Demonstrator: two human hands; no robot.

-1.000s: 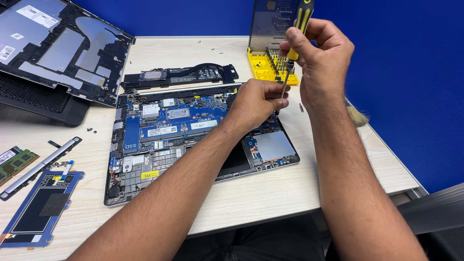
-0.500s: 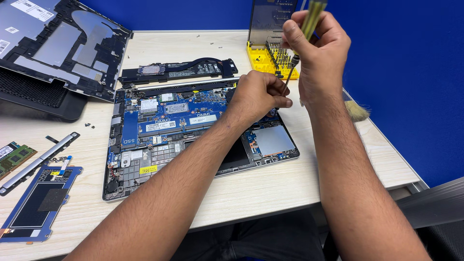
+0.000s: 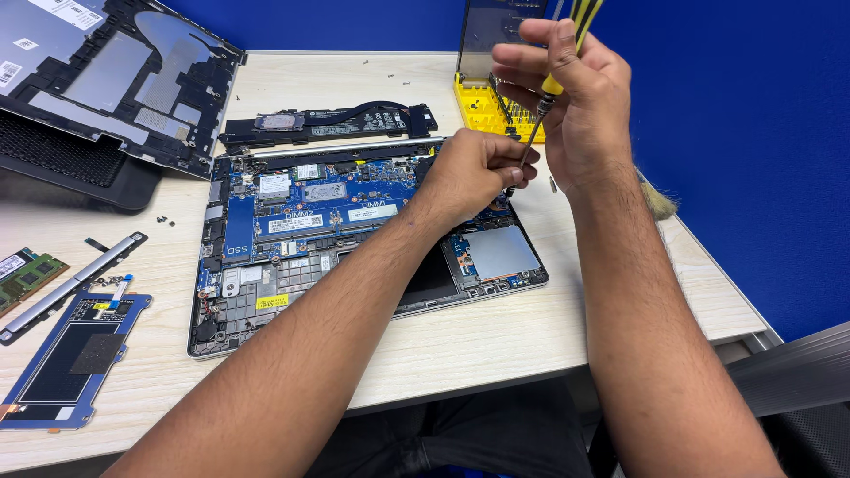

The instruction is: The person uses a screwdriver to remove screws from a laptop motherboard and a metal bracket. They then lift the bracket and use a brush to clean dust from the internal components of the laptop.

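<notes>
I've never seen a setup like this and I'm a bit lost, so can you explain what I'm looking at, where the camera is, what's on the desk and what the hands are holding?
There is no machine here: a person works with two bare hands, and the one camera sits on their head, looking down at a pale wooden desk against a blue wall.

In the middle lies an opened laptop with its blue circuit board exposed. The right hand holds a yellow-and-black screwdriver, tip pointing down at the laptop's far right corner. The left hand is curled into a fist right by that tip; I cannot tell whether it pinches anything.

Around the laptop: the removed bottom cover at far left, a black cooling strip behind the laptop, a yellow bit case, a green memory stick, a blue-framed flat part, and a brush near the right edge.
</notes>
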